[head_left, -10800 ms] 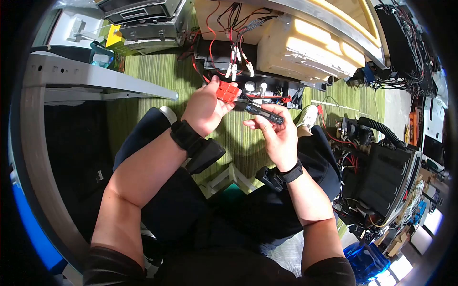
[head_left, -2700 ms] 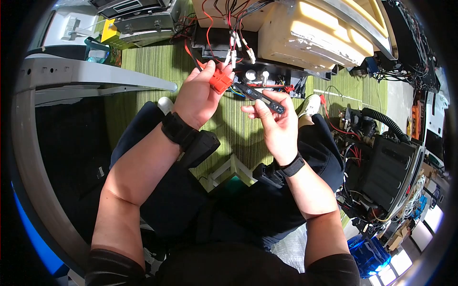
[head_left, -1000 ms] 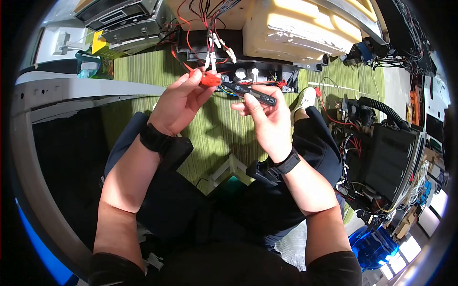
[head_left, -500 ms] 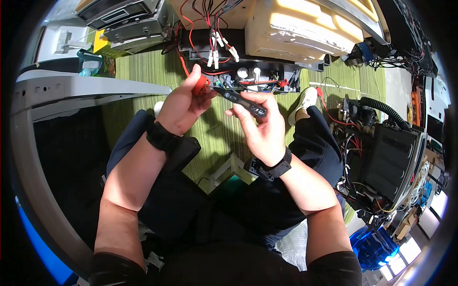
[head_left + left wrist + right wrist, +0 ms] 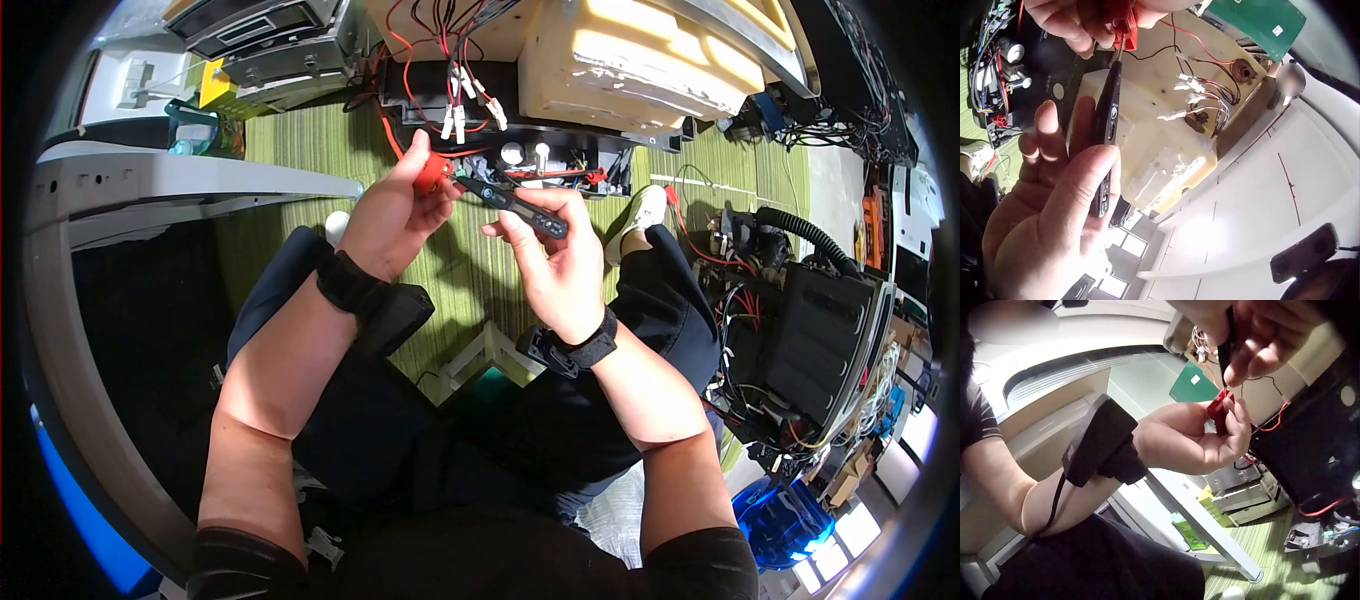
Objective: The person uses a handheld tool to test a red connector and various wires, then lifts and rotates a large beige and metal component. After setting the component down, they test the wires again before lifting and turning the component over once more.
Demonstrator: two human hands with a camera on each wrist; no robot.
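The tool (image 5: 522, 209) and connector (image 5: 431, 174) at upper centre looked like smooth plastic, the upper-left case (image 5: 285, 72) like dull metal; the floor covering (image 5: 305, 140) was ribbed, matt and cloth-like.

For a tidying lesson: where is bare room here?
Green carpet shows bare between left hand and right hand, up to the white frame, and between grey beam and silver case. Crowded: around the white connectors and beside the black cabinet.
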